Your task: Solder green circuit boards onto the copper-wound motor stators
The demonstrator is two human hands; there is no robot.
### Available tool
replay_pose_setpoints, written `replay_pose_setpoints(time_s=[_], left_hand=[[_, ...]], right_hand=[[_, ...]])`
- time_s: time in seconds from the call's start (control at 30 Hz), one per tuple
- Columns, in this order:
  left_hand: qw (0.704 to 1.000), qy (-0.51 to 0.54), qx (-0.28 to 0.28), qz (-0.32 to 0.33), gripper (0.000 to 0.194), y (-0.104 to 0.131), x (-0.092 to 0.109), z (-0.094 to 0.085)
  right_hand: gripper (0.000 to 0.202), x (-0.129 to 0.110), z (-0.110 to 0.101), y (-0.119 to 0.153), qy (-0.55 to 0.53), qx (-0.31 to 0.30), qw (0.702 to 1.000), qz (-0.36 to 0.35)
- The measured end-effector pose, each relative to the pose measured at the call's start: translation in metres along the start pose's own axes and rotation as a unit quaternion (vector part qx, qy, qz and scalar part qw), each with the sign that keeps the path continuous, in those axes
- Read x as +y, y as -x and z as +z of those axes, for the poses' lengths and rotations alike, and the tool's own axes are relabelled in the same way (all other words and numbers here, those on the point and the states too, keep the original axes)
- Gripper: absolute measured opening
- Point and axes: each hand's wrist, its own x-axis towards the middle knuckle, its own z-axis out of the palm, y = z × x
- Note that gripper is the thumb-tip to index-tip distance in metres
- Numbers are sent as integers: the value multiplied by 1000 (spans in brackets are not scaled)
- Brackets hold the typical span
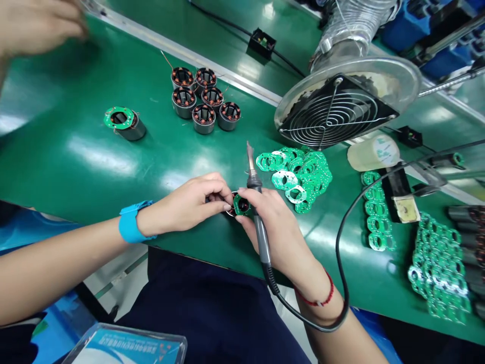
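Observation:
My right hand (pixel 278 227) is closed around a soldering iron (pixel 261 237), its tip pointing away from me and up. The thumb and index finger of that hand also grip a small green ring-shaped circuit board (pixel 238 203), which sits at a motor stator mostly hidden by my fingers. From the other side my left hand (pixel 199 205), with a blue wrist strap, is closed in a pinch at the stator's edge. Whether its fingertips hold the stator or a thin wire, I cannot make out. Loose green ring boards (pixel 299 174) lie in a pile just beyond my right hand.
Several copper-wound stators (pixel 203 119) stand at the back; one with a board (pixel 131 126) stands left. A fume extractor fan (pixel 333 114) overhangs the bench. Right are board panels (pixel 439 268), a solder sponge (pixel 406 209) and the iron's cable (pixel 343 253). Another person's hand (pixel 41 25) is upper left.

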Motion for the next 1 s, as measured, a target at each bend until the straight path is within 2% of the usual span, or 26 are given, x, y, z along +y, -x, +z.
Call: replay_pose_setpoints(time_s=[0.13,0.3,0.43,0.53,0.63,0.77,0.87,1.0], left_hand=[[999,-10,44,-12,13,4,1,5],[999,24,28,-29,13,-1,4,2],[995,76,23,-54,11,0,3,5],[985,141,44,-94,17,7,0,9],[977,160,64,-123,27,13,-1,8],[978,147,39,-146,30,10,2,4],[976,151,11,-156,34,6,4,0],[974,152,1,-167,33,4,4,-3]], right_hand=[[34,0,0,0,20,-17,1000,-9],[38,8,4,-2,1,-31,998,-59],[45,16,11,-1,-69,-29,994,-81],[55,14,17,3,-132,2,990,-51],[58,8,20,10,-138,54,989,12],[51,3,23,14,-122,97,985,75],[48,2,25,11,-132,84,986,57],[53,3,29,7,-163,83,983,27]])
